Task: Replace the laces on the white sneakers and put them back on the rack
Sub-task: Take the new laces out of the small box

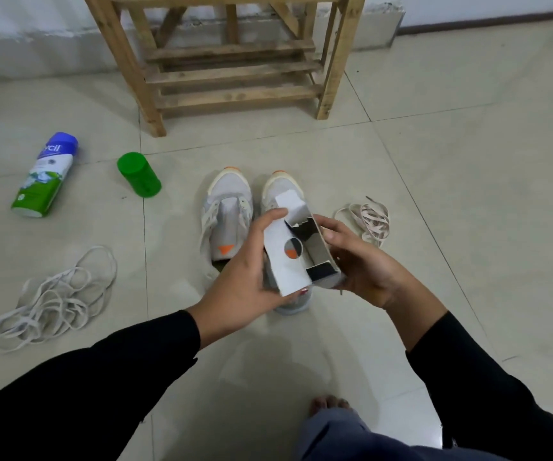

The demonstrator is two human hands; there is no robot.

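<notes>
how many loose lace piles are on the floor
2: a whitish pile left of the sneakers; a smaller pinkish pile right of them, behind the right hand. The held box may hide more.

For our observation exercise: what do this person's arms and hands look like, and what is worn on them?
Long black sleeves cover both arms to the wrists: left sleeve, right sleeve. The left hand and right hand are bare, with no gloves, rings or watch showing.

Single wide-angle cam up on the head, pointed forward and down. Close over the open white cardboard box (278, 264) mid-frame, pale tiled floor (434, 161) all around, slatted wooden shoe rack (235, 74) at the far edge by the wall.
</notes>
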